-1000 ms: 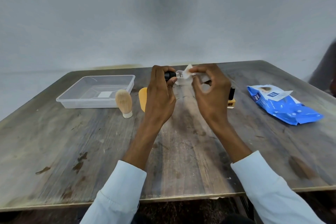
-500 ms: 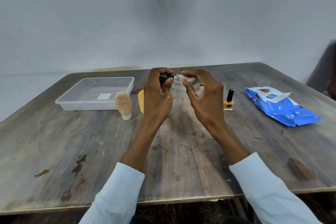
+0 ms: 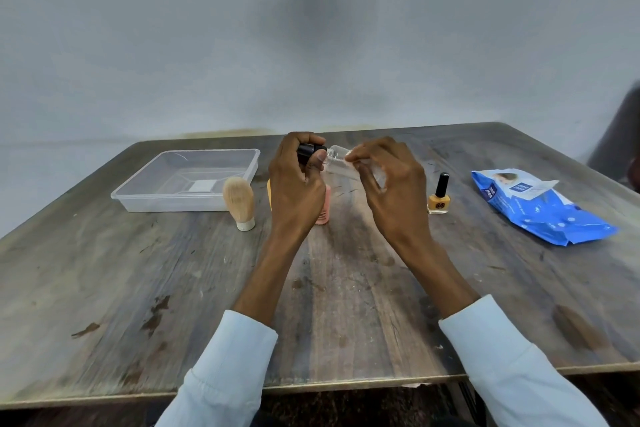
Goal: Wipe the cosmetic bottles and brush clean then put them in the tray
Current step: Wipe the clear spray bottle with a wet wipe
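My left hand [image 3: 298, 191] grips the black cap of a small clear bottle [image 3: 337, 163], held on its side above the table. My right hand [image 3: 391, 184] pinches a white wipe [image 3: 375, 177] against the bottle's glass body. A tan brush [image 3: 239, 202] with a white base stands upright beside the clear plastic tray [image 3: 138, 196], which holds only a white label. An orange nail polish bottle [image 3: 438, 198] with a black cap stands to the right. A pink bottle [image 3: 323, 208] stands partly hidden behind my left hand, with an orange thing beside it.
A blue pack of wet wipes [image 3: 540, 211] lies at the right of the worn wooden table [image 3: 346, 288]. A dark shape [image 3: 620, 142] shows at the far right edge. A grey wall rises behind the table.
The bottle and both hands have lowered slightly and shifted. My right hand has slid the wipe along the bottle's body, now more gathered under the fingers.
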